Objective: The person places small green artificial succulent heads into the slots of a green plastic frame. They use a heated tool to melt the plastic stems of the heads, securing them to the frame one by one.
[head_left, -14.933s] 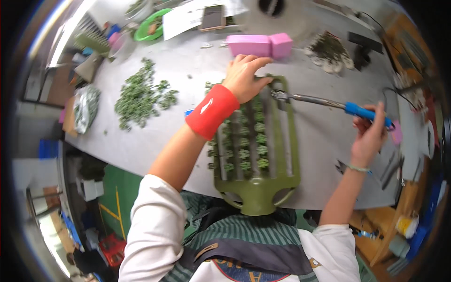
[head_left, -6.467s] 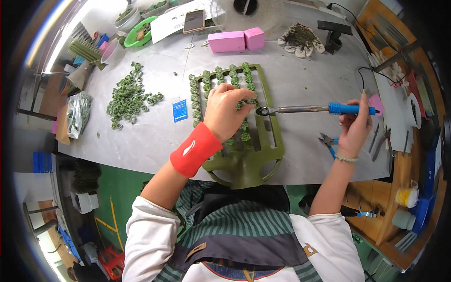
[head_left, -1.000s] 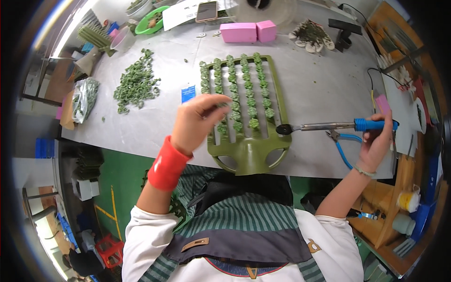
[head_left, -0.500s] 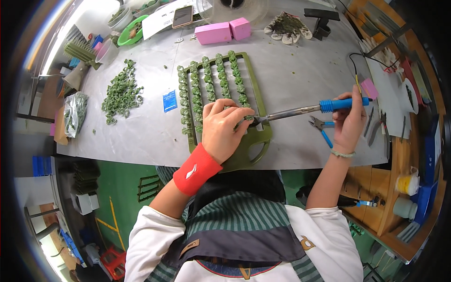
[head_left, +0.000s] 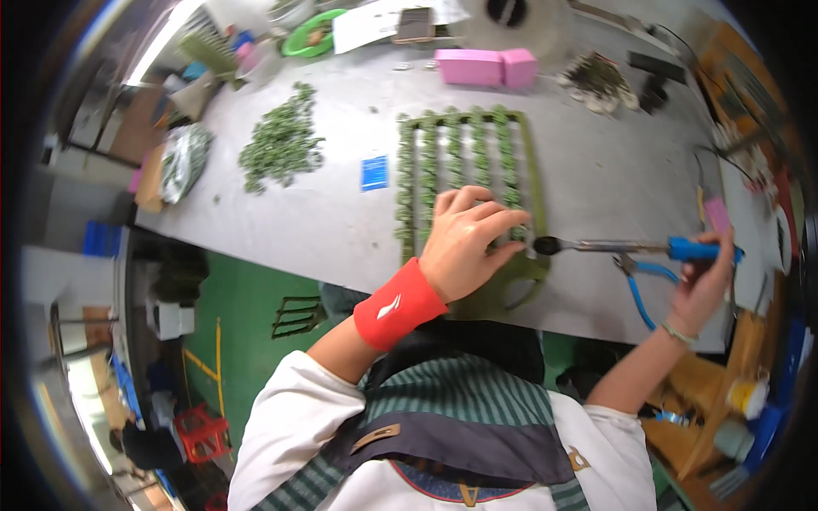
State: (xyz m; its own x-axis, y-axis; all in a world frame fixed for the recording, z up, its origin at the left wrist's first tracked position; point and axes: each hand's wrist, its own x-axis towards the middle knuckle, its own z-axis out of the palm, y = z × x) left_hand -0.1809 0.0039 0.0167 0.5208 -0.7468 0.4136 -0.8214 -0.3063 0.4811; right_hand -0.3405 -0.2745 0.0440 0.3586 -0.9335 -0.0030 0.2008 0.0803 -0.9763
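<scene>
Green slotted rack [head_left: 467,162] flat on the grey worktop [head_left: 341,230], both hands at its near end.

Left hand [head_left: 466,240], red wristband [head_left: 398,304] on the wrist, lies on the rack's near rows — fingers together and curled down onto the small green parts there; whether it pinches one, cannot tell. Right hand [head_left: 705,281] is closed around the blue handle of a soldering iron [head_left: 630,248], which lies level to the right of the rack, its dark tip just beside the left fingertips at the rack's near right corner. Blue-handled pliers [head_left: 639,289] lie on the worktop right of the rack, under the iron. Loose pile of green parts [head_left: 281,146] sits well left of the rack — a small blue card [head_left: 374,173] between them. Two pink blocks [head_left: 487,66] lie beyond the rack's far edge.
</scene>
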